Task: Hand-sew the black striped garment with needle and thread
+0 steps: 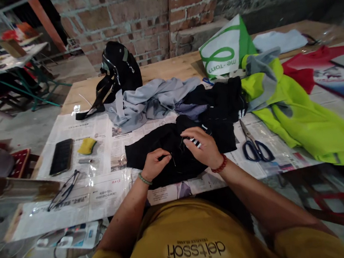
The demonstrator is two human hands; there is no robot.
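Observation:
Black cloth garment (157,141) with white stripes lies spread on the newspaper in front of me. Over its left part is my left hand (155,164), thumb and forefinger pinched on a thin pale sliver that looks like a sewing needle (173,159). My right hand (203,145) rests at the garment's striped part, its fingers curled in toward the thumb, with loose dark thread (181,145) at the fingertips. Whether the two are joined by the thread I cannot make out. Blue-handled scissors (256,148) lie just right of my right hand.
On the newspaper (101,195) at left are a black phone (61,157), a yellow-green sponge (86,146), a small cylinder (85,161) and glasses (63,191). Behind sit a black bag (121,66), grey cloth (153,100), a green-white bag (225,50) and a neon-yellow garment (307,117).

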